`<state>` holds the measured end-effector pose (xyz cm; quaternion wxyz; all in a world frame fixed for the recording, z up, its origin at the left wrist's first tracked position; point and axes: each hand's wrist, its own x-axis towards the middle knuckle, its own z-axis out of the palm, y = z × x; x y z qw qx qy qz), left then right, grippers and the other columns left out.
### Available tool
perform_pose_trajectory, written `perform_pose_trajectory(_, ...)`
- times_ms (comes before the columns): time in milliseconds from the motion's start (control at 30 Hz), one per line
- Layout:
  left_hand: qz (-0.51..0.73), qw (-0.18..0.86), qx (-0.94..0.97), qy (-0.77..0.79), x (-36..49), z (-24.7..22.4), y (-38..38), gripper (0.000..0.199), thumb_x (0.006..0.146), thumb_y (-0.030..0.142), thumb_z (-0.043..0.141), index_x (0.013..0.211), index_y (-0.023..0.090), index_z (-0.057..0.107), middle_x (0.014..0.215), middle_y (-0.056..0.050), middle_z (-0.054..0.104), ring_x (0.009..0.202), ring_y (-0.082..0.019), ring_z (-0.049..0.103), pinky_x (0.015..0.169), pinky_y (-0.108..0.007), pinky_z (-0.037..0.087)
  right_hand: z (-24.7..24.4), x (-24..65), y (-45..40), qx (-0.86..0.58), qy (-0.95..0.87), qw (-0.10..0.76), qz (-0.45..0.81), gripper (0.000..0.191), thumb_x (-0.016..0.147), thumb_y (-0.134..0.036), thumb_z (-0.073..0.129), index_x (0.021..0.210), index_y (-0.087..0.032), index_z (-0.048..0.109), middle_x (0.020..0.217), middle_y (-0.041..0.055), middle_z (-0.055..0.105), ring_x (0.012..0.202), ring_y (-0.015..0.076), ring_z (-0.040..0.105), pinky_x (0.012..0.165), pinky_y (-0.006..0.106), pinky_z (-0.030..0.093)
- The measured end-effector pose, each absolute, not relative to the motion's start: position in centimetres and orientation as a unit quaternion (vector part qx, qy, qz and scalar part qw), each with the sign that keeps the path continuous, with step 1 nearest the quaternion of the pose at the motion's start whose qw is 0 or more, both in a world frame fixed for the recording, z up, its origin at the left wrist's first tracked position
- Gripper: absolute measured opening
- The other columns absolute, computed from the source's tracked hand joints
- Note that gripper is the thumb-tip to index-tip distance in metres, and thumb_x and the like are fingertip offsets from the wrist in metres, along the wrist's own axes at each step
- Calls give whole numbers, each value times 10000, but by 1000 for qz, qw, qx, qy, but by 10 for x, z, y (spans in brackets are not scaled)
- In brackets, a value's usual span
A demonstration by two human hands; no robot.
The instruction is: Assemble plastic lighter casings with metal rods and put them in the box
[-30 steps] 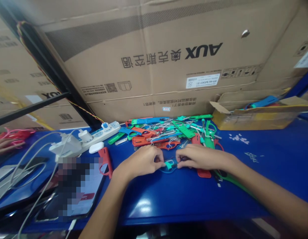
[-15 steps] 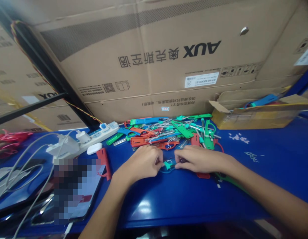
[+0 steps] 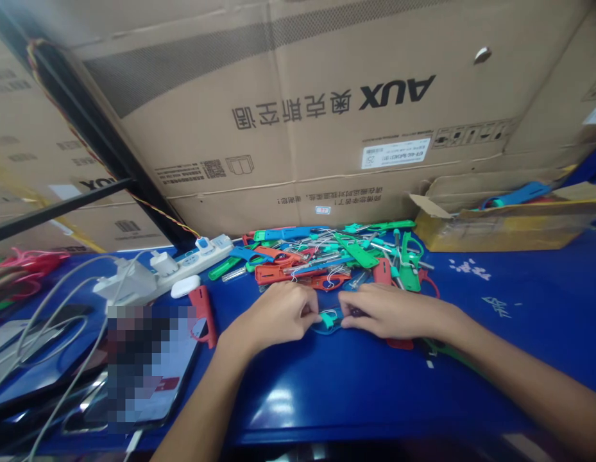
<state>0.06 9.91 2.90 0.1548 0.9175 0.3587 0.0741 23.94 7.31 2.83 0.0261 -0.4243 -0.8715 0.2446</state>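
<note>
My left hand [image 3: 290, 313] and my right hand [image 3: 379, 309] meet low over the blue table, fingers pinched closed. Between them is a small teal piece with a white string [image 3: 329, 319], set against something clear that looks like plastic. Both hands' fingertips grip this item from either side; its ends are hidden in the fingers. Just beyond lies a pile of green, orange and blue plastic holders [image 3: 317, 260], mixed with thin clear or silvery tubes with teal ends. A red holder [image 3: 400, 344] shows partly from under my right hand.
At the back right stands an open cardboard box [image 3: 494, 228] with a blue holder on top. A white power strip [image 3: 185, 262] with chargers, a white case [image 3: 185, 286], a red holder [image 3: 203, 316] and a partly pixelated tablet [image 3: 175, 366] lie left. Large cardboard [image 3: 298, 147] walls the back.
The hands keep their pinch on the teal and clear item, with hardly any movement. The whole view has shifted slightly.
</note>
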Motion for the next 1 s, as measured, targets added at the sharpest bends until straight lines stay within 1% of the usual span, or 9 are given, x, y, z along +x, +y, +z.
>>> perform_pose_trajectory(100, 71, 157, 916, 361, 2, 27, 100, 96, 859, 247, 716, 775, 202, 706, 726, -5, 716, 637, -169, 613, 578, -288, 344, 27, 239, 74, -417, -876, 25, 241, 229, 1007, -372, 526, 846, -212, 556, 784, 26, 600, 755, 199, 561, 647, 302, 354)
perform_pose_trajectory(267, 85, 165, 919, 347, 1, 26, 102, 111, 881, 239, 716, 779, 194, 708, 786, -9, 733, 695, -166, 637, 617, -280, 380, 26, 240, 75, -411, -880, 25, 235, 218, 1011, -364, 536, 857, -210, 558, 801, 28, 610, 773, 201, 570, 651, 303, 358)
perform_pose_trajectory(433, 105, 172, 924, 326, -1, 23, 106, 99, 899, 233, 700, 811, 190, 709, 799, -10, 734, 693, -154, 635, 622, -273, 389, 26, 239, 75, -421, -878, 21, 228, 225, 1012, -384, 550, 879, -204, 576, 802, 33, 607, 762, 199, 567, 646, 298, 363)
perform_pose_trajectory(567, 115, 169, 925, 320, -1, 22, 107, 104, 911, 233, 683, 820, 195, 712, 792, -4, 727, 675, -144, 618, 621, -274, 378, 26, 239, 74, -428, -876, 14, 224, 215, 1008, -382, 569, 899, -198, 588, 818, 35, 610, 761, 196, 569, 642, 292, 364)
perform_pose_trajectory(800, 84, 190, 916, 345, 0, 21, 106, 104, 881, 250, 739, 799, 193, 708, 767, 21, 714, 658, -123, 601, 608, -273, 345, 25, 240, 74, -428, -876, 13, 221, 202, 1010, -377, 575, 921, -197, 600, 842, 43, 632, 785, 201, 586, 656, 289, 375)
perform_pose_trajectory(1000, 79, 177, 924, 330, 0, 22, 106, 122, 888, 244, 746, 787, 189, 706, 818, 16, 716, 738, -135, 629, 642, -267, 362, 23, 240, 75, -431, -874, 16, 224, 198, 1004, -380, 578, 932, -199, 614, 866, 47, 650, 808, 210, 606, 673, 293, 389)
